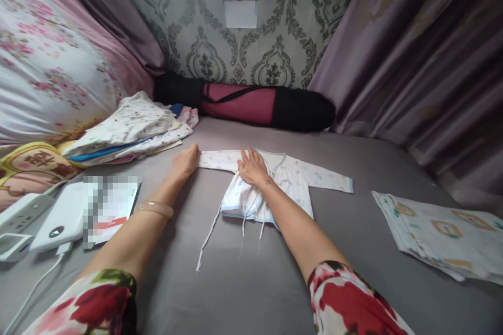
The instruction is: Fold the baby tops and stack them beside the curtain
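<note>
A small white baby shirt (291, 188) with light blue trim lies spread on the grey sheet, its sleeves stretched out to both sides. White tie strings trail from its lower edge toward me. My left hand (186, 161) is closed around the cuff of the left-lying sleeve. On the upper chest of the shirt, near the shoulder, my right hand (252, 167) rests flat with the fingers stretched out. Part of the shirt front is hidden under my right hand and forearm.
Folded clothes (133, 120) are piled at the left by a floral pillow. Nearer stand a white power bank (65, 214) with a cable and a power strip (23, 214). A folded printed cloth (444, 235) lies right. A black and maroon bag (239, 102) lines the wall.
</note>
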Demonstrator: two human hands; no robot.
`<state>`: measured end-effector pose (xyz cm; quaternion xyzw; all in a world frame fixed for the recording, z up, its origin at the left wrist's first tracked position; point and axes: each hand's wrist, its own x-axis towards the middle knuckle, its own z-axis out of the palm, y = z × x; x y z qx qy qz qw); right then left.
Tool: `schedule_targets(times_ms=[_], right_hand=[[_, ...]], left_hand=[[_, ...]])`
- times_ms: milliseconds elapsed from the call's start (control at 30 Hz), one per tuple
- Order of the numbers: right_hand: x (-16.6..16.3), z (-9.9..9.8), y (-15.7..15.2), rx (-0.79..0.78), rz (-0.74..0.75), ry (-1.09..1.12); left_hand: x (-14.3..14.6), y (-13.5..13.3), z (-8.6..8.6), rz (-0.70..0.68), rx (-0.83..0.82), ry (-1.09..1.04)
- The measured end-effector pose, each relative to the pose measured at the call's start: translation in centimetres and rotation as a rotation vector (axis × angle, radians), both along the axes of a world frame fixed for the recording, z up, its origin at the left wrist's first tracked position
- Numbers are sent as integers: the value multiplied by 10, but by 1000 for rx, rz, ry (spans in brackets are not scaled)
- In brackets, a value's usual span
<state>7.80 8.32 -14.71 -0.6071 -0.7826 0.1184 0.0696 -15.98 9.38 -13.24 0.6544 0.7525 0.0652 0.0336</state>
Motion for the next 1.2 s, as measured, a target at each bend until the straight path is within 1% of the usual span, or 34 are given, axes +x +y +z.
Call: schedule_targets(times_ms=[67,133,167,200,233,300,333,367,433,500,567,633,667,700,767,800,833,867,933,1000,1033,1100,1200], right_hand=[[0,-1,0,12,-2,7],[-1,-3,1,13,-4,15],[-1,-3,1,11,-7,18],[-1,-3,2,9,-13,21],[-1,-4,2,8,-19,24],[-1,-4,2,11,-30,31],[-1,-5,1,12,-33,35],[-1,-6,1,10,-34,38],[-2,-7,0,3,-34,39],[-2,-6,2,-7,-32,40],[-2,-1,5,-45,-21,53],[2,10,10,-119,-1,93],[6,18,12,-158,8,129],[12,26,12,-164,-2,182],[29,44,5,-19,-42,296],[39,51,-2,49,-62,340],[50,58,-13,84,-79,371],[60,63,-25,85,-100,385],[78,67,-53,1,-104,384],[86,65,-80,-128,-85,338],[88,62,-91,-184,-68,302],[85,55,-107,-245,-43,217],[82,48,-116,-252,-49,163]], left_hand=[[4,-1,3,-10,-12,60],[12,1,6,-29,43,105],[18,2,7,-73,82,106],[24,3,6,-155,110,83],[31,4,4,-267,118,40],[45,6,-5,-479,74,-68],[50,6,-11,-535,41,-104],[54,7,-17,-551,15,-116],[58,8,-28,-518,-18,-92],[58,9,-32,-503,-63,-55],[57,10,-28,-510,-137,-22],[58,8,-17,-501,-175,17],[61,6,-9,-491,-156,41],[65,2,0,-479,-104,65],[75,-12,19,-469,50,72],[82,-22,28,-471,117,39],[89,-33,36,-483,155,-18],[97,-46,42,-517,160,-96],[112,-72,49,-629,97,-265],[127,-96,48,-703,-4,-355],[133,-105,45,-711,-53,-357],[144,-118,35,-672,-116,-298],[149,-125,23,-563,-97,-226]])
